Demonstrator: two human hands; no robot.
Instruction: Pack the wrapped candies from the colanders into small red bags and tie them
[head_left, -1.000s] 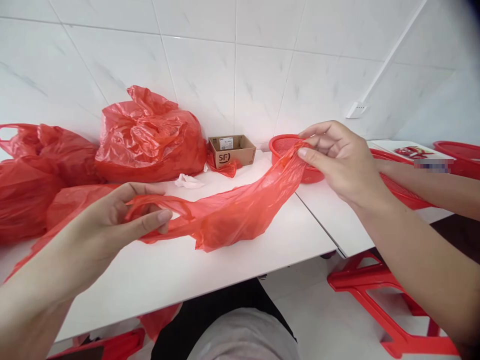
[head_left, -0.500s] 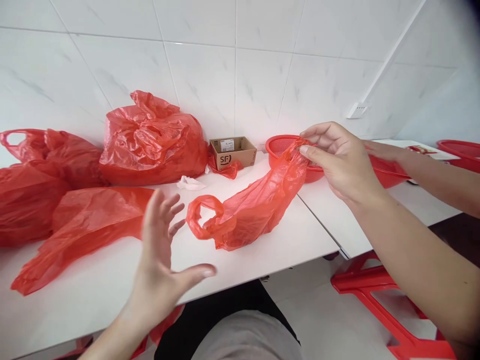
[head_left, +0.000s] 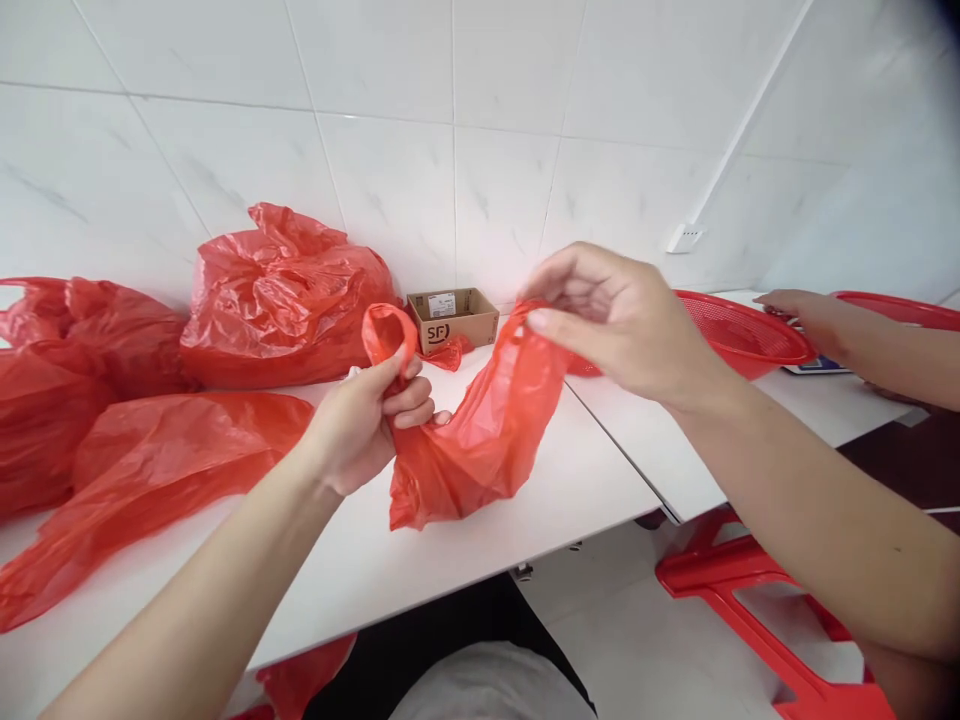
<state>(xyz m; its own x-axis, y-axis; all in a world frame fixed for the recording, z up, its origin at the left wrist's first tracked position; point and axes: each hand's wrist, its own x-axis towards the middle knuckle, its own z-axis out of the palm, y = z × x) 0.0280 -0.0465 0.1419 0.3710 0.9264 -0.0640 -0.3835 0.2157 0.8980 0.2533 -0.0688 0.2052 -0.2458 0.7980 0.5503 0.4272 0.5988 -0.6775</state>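
A thin red plastic bag [head_left: 480, 430] hangs between my two hands above the white table [head_left: 600, 470]. My left hand [head_left: 390, 405] is closed round one end, just below a looped handle that sticks up past the thumb. At the other end, my right hand [head_left: 600, 315] pinches the bag's gathered top between thumb and fingers. The bag sags in the middle and looks limp. Left of my left hand, another flat red plastic bag [head_left: 180, 450] lies on the table.
Full red bags [head_left: 292, 300] stand along the tiled wall at the left. A small cardboard box [head_left: 454, 320] is behind my hands. To the right are a red basket [head_left: 742, 330] and another person's hand [head_left: 802, 310]. A red stool [head_left: 750, 580] stands below the table edge.
My left hand, open before, has closed on the bag near its looped handle. My right hand has moved left with its end of the bag. The other person's arm has shifted right.
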